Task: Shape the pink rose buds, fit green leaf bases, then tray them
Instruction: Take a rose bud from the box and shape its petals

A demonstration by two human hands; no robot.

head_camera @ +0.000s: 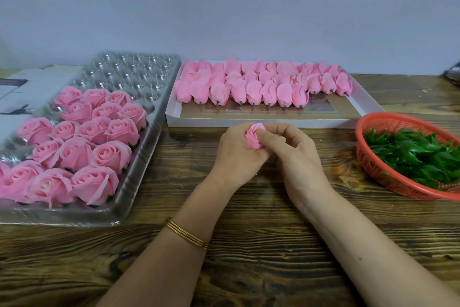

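Observation:
A pink rose bud (254,138) sits between both hands above the table's middle. My left hand (236,154) cups it from the left and below. My right hand (288,149) pinches its right side with thumb and curled fingers. Several unshaped pink buds (261,82) lie in rows in a white box (249,121) behind the hands. Green leaf bases (418,157) fill an orange basket (373,157) at the right. Several finished roses (82,142) stand in a clear plastic tray (139,152) at the left.
The clear tray's far cells (134,72) hold nothing. White cardboard (27,92) lies behind the tray at the far left. A dark object (454,75) shows at the right edge. The wooden table (249,244) runs up to a grey wall.

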